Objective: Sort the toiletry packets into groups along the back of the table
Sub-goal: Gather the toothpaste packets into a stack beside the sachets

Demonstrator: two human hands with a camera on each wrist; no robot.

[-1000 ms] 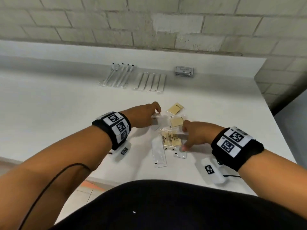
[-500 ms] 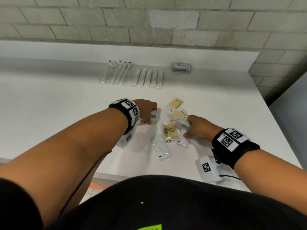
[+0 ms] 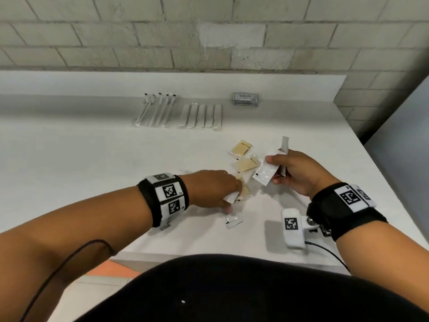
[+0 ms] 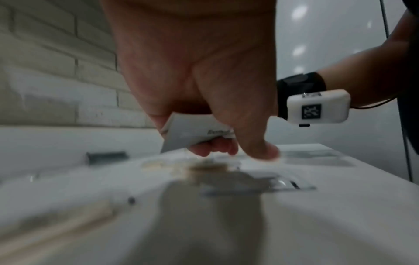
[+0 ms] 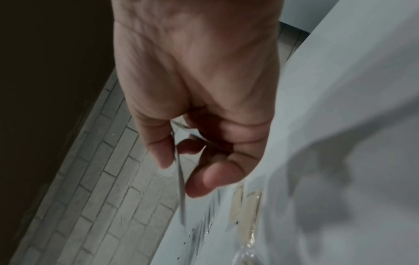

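Observation:
My left hand (image 3: 228, 201) hovers low over the loose pile and grips a small white packet (image 3: 232, 197), which shows in the left wrist view between thumb and fingers (image 4: 192, 132). My right hand (image 3: 276, 170) is raised to the right of the pile. It pinches a flat white packet (image 3: 267, 174), and a second narrow white packet (image 3: 285, 144) sticks up behind it. The right wrist view shows the held packet edge-on (image 5: 180, 188). Two tan packets (image 3: 241, 148) (image 3: 247, 165) lie on the table; a third (image 3: 245, 191) lies partly under my left hand. A small white packet (image 3: 233, 221) lies nearer me.
Along the back of the white table (image 3: 92, 170) lie a row of toothbrush packets (image 3: 155, 110), a row of long white sleeves (image 3: 202, 116) and a dark grey stack of packets (image 3: 245, 98). A brick wall rises behind. The table's right edge is close to my right arm.
My right hand has lifted off the table with white packets in its grip. My left hand has moved right and nearer, over the pile, still holding its white packet.

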